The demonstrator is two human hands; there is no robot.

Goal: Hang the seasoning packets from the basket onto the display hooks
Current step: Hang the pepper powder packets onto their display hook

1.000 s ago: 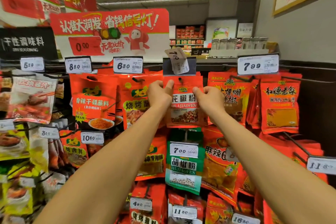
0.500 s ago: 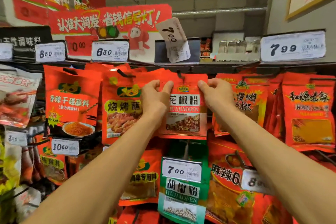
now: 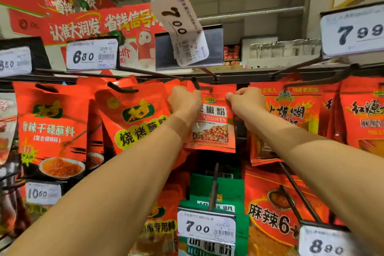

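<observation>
1. Head view. A red seasoning packet [image 3: 214, 129] is held up at the display hook [image 3: 196, 83], its top edge at the hook's tip.
2. The packet's upper left corner is gripped by the left hand [image 3: 185, 102], fingers curled round it.
3. The upper right corner is pinched by the right hand [image 3: 245, 100], thumb on the front face.
4. A flipped-up price tag [image 3: 179, 25] marked 700 is seen tilted above the hook.
5. Green packets [image 3: 218, 191] hang below the hook.

flipped-up price tag [image 3: 180, 26], red promotional banner [image 3: 87, 25]
</observation>
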